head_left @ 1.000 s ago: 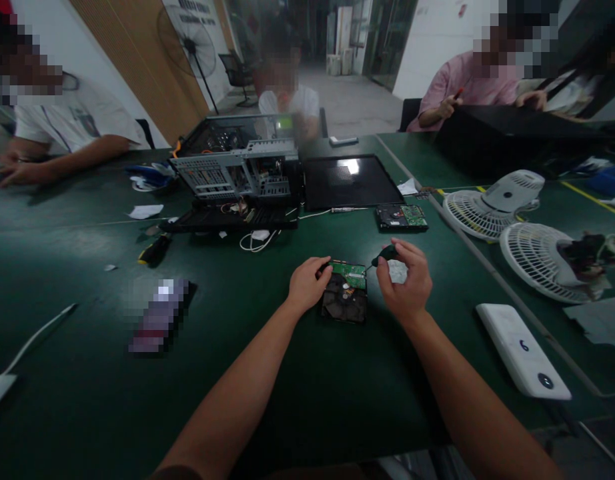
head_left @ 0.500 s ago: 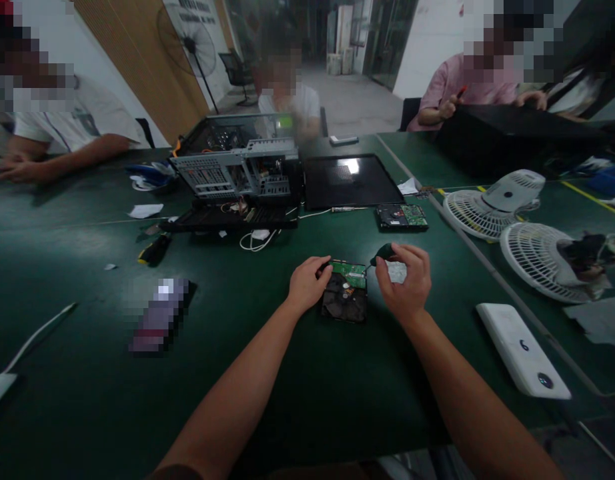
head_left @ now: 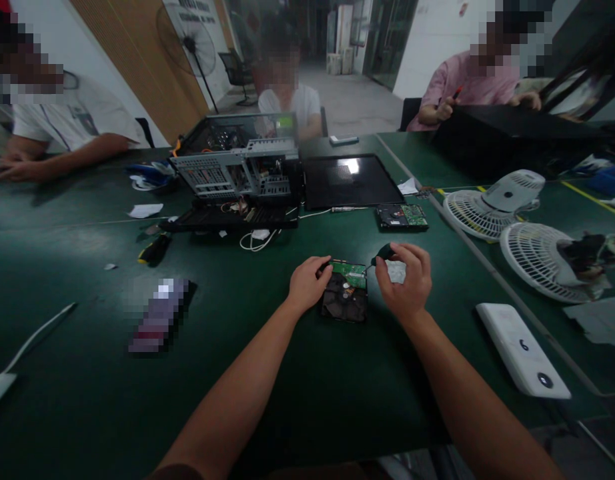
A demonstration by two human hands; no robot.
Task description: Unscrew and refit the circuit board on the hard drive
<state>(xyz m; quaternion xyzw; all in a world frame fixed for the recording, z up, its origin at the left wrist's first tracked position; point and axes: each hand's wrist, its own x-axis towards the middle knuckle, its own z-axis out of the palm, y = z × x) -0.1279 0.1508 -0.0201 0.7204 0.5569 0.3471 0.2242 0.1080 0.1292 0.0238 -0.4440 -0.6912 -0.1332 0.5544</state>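
A hard drive (head_left: pixel 344 303) lies on the green table with its green circuit board at the far end. My left hand (head_left: pixel 309 288) grips its left edge, fingers closed near the upper left corner. Between the closed fingers of my right hand (head_left: pixel 408 283) is a small screwdriver (head_left: pixel 384 253) with a dark handle. Its thin shaft points left, and the tip is at the right edge of the circuit board; whether it sits in a screw I cannot tell. A crumpled clear plastic piece (head_left: pixel 397 272) lies behind my right fingers.
An opened computer case (head_left: pixel 237 170) stands beyond, with a black panel (head_left: pixel 350 180) and a second hard drive (head_left: pixel 402 217) nearby. A yellow-black screwdriver (head_left: pixel 155 249) and a phone (head_left: pixel 162 317) lie left. White fan parts (head_left: pixel 480 212) and a white device (head_left: pixel 522 350) are right. Several people sit around.
My hands, the hard drive and the screwdriver have hardly moved. Across the table, the person in pink has shifted slightly at the black case.
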